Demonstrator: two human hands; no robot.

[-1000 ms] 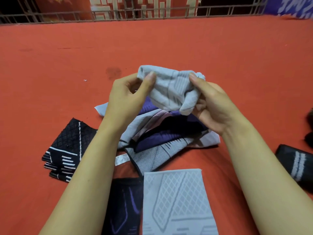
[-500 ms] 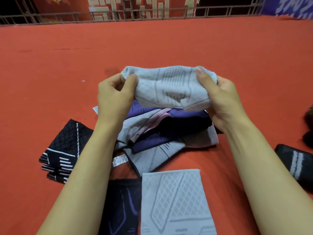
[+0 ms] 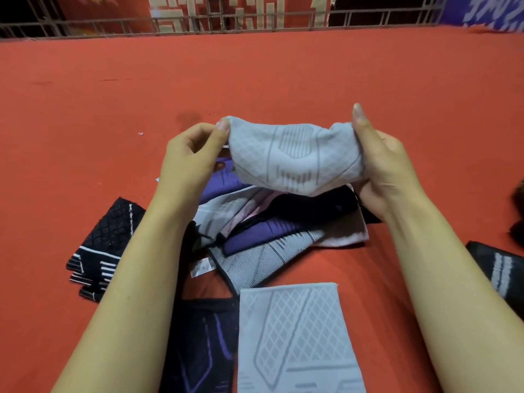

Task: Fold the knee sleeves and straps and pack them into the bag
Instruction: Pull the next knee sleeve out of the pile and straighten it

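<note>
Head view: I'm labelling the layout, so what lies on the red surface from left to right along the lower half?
Black diamond-pattern sleeves → dark sleeve with purple lines → flat grey sleeve → black striped sleeve.

Pale grey, diamond-patterned knee sleeve (image 3: 295, 157)

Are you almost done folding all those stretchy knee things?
Not yet. One grey sleeve already lies folded flat in front. Both hands, left hand and right hand, hold another grey sleeve stretched out. A mixed pile waits underneath, and no bag shows.
</note>
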